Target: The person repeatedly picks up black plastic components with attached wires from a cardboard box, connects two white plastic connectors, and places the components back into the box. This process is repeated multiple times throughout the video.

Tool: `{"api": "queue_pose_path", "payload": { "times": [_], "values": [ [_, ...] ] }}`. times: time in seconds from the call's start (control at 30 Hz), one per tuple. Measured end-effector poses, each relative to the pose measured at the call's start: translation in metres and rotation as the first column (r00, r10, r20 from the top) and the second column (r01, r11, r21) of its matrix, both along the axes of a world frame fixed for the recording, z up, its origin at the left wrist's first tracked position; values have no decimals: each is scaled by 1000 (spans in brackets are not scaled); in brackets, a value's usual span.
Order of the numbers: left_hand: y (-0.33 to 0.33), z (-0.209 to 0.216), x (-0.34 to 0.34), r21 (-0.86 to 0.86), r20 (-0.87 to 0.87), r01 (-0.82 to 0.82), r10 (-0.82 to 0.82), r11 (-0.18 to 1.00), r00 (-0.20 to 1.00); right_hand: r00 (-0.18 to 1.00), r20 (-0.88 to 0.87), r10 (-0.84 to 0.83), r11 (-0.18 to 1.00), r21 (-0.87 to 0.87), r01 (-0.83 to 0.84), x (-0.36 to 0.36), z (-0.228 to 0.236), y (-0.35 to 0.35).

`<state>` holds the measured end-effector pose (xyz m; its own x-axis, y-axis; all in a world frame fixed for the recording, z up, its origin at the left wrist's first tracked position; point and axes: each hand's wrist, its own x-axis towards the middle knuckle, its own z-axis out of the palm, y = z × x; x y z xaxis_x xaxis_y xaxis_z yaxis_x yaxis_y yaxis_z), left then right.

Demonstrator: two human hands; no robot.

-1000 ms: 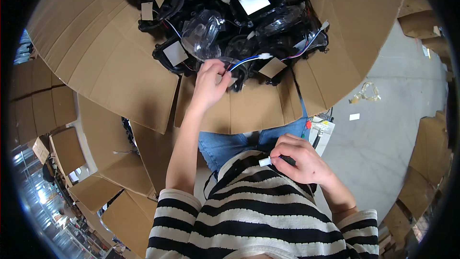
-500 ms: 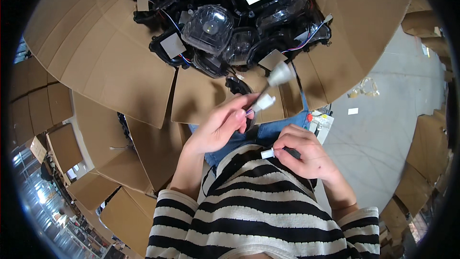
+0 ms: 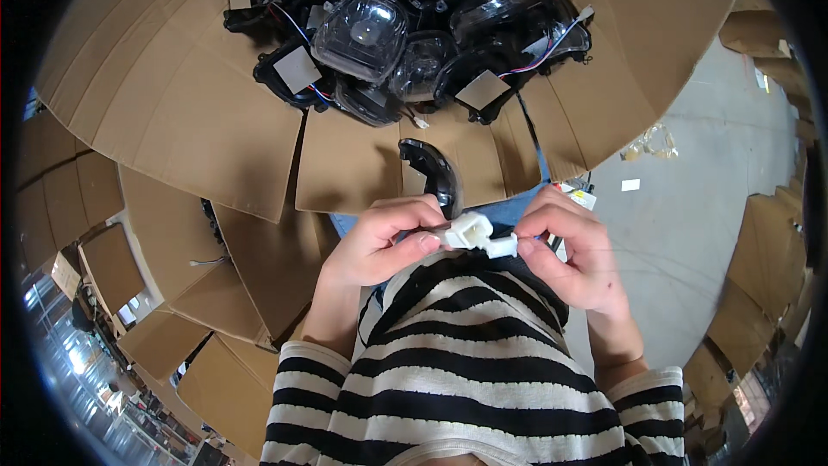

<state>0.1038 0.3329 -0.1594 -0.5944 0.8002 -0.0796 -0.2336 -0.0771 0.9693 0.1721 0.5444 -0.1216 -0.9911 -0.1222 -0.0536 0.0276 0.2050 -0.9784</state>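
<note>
Just above my lap my left hand [image 3: 384, 240] pinches the back end of a white wire connector [image 3: 471, 230] with an open, boxy mouth. My right hand [image 3: 571, 246] is closed on a smaller white plug [image 3: 502, 247], held between thumb and forefinger. The two connectors lie side by side and seem to touch; whether they are joined I cannot tell. Beyond my left fingers stands a curved black plastic part [image 3: 434, 169], its lower end hidden behind the hand.
Ahead, several headlight units [image 3: 362, 33] with clear lenses and loose wires lie piled on cardboard [image 3: 362, 160]. Open cartons [image 3: 250, 267] stand at the left. On the grey floor [image 3: 655, 224] at the right are a white card [image 3: 630, 185] and crumpled clear plastic [image 3: 651, 143].
Both hands have come together, the right one moving up and forward. The larger connector has swung down level with the plug. The curved black part now shows more.
</note>
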Motion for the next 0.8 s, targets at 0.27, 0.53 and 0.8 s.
{"api": "queue_pose_path", "payload": {
  "times": [0.27, 0.53, 0.8],
  "values": [
    [0, -1, -3, 14, -58, 104, -103, 994, 993, 993, -99, 56, 990, 136, -42, -3, 1, -3],
    [6, 4, -9, -109, -100, 118, -130, 987, 987, 992, -96, 83, 964, 261, -55, -9, 1, -5],
    [0, 12, 4, -272, -116, -114, 86, 956, 990, 987, 146, -61, 996, 72, 51, 4, 18, 24]
  ]
}}
